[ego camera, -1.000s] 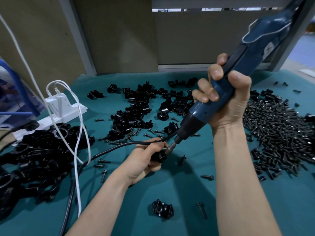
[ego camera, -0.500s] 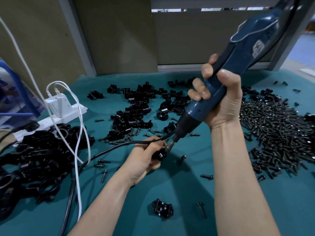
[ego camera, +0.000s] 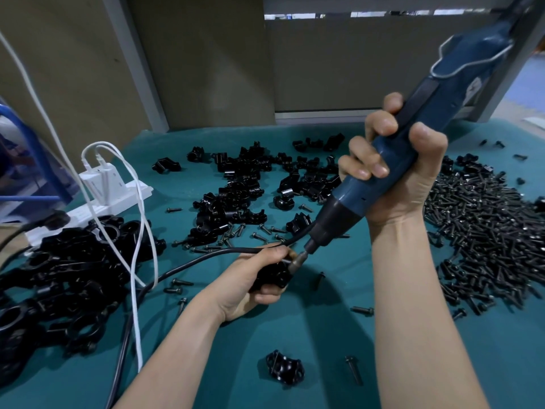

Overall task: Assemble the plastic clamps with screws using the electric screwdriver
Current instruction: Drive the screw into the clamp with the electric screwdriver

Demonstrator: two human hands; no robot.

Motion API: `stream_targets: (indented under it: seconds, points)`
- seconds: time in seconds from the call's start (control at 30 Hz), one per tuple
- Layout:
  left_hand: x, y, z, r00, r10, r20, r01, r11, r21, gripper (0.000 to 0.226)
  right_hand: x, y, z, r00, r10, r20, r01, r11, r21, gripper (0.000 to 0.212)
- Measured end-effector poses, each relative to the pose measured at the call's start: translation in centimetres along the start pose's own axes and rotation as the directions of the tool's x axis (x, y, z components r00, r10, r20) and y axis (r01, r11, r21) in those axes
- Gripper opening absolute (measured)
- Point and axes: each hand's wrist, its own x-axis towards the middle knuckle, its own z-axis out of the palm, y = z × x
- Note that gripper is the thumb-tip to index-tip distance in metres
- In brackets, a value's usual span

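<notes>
Gripping the black clamp (ego camera: 272, 275) close to the surface (ego camera: 324, 335), the left hand (ego camera: 246, 286) had its fingers (ego camera: 272, 252) curled over the part and the thumb under it, I think so that it could not turn under the bit. The right hand (ego camera: 408, 185) had its fingers (ego camera: 368, 169) closed around the electric screwdriver (ego camera: 460, 84), tilted so that its tip met the clamp just beside the left fingertips. The screw there was hidden.

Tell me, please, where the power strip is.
In the head view, the power strip lies far left, behind the left clamp pile, with a charger plugged in.
</notes>
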Motion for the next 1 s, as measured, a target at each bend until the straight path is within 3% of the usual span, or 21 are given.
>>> stream_targets:
  seconds: [0.1,0.2,0.37,0.6,0.77,0.87,1.0]
  points:
    - [0.0,0.0,-0.2,0.998,0.003,0.067,-0.001,0.999,-0.032,0.022,-0.1,-0.4,-0.4,0.998,-0.031,-0.058,0.031,0.999,0.008,0.037]
    - [-0.1,0.3,-0.5,0.994,-0.050,0.102,0.049,0.999,0.013,0.038,-0.3,-0.6,-0.7,0.993,-0.062,-0.096,0.070,0.994,0.083,0.041]
    - [-0.3,0.4,-0.6,0.988,-0.126,0.085,0.125,0.992,0.016,0.044,-0.7,-1.5,-1.3,0.982,-0.107,-0.158,0.135,0.975,0.178,0.043]
    - [0.0,0.2,-0.2,0.989,-0.122,0.083,0.125,0.992,-0.022,0.065,-0.7,-1.1,-1.5,0.975,-0.115,-0.189,0.132,0.988,0.083,0.044]
    - [0.0,0.1,-0.6,0.985,-0.109,0.136,0.112,0.994,-0.015,0.046,-0.4,-0.1,-1.6,0.979,-0.080,-0.185,0.089,0.995,0.039,0.046]
    - [-0.1,0.1,-0.4,0.976,-0.131,0.173,0.144,0.987,-0.067,0.046,-0.3,0.1,-1.8,0.978,-0.067,-0.198,0.068,0.998,-0.002,0.046]
    - [-1.2,0.8,-0.1,0.929,-0.215,0.302,0.225,0.974,0.000,0.045,-0.7,-0.7,-2.3,0.923,-0.061,-0.381,0.023,0.994,-0.103,0.045]
